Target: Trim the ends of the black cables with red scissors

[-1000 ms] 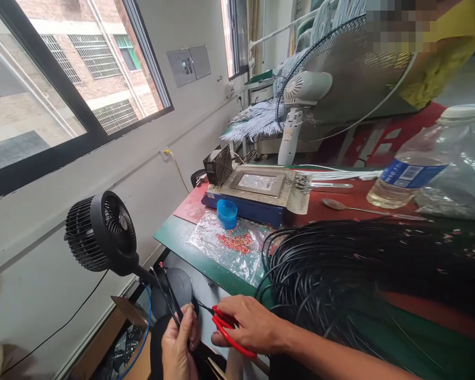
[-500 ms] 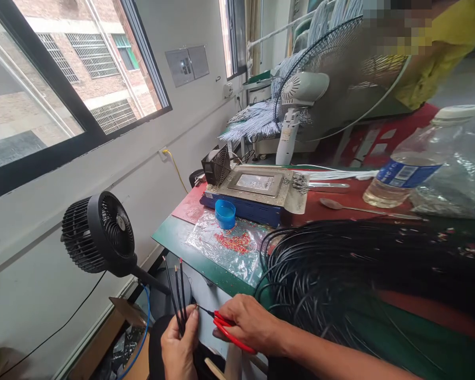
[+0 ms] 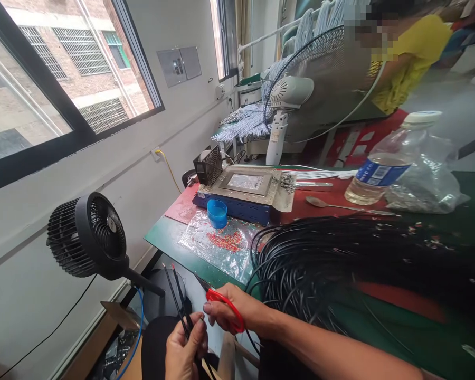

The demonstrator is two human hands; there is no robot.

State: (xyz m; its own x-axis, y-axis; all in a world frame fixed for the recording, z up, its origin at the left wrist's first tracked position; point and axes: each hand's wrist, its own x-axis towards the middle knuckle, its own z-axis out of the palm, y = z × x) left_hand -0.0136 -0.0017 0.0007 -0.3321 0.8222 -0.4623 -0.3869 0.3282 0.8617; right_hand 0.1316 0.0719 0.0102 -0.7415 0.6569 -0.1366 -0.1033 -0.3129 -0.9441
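Observation:
Near the bottom middle, my left hand [image 3: 187,343] is closed around a few black cables [image 3: 173,294]. Their stripped tips stick up above the fingers, one showing red, another a pale or coppery end. My right hand [image 3: 241,306] grips red-handled scissors [image 3: 214,296], with the dark blades pointing up and left. The scissors are just above and to the right of the left fingertips, and both hands are close together. Whatever lies between the left thumb and forefinger is too small to make out.
A large heap of black cables [image 3: 301,258] covers the table's right side. Behind sit a blue cup [image 3: 217,213], red scraps [image 3: 227,241], a blue heated box [image 3: 237,206], a spoon [image 3: 332,206] and a bottle [image 3: 374,184]. A black fan [image 3: 98,232] stands left; a person in yellow [image 3: 415,58] is beyond.
The scissors have tilted more upright and their tips have left the left fingertips. My left hand has shifted slightly right, and the cables are bunched closer. The camera has turned a little right.

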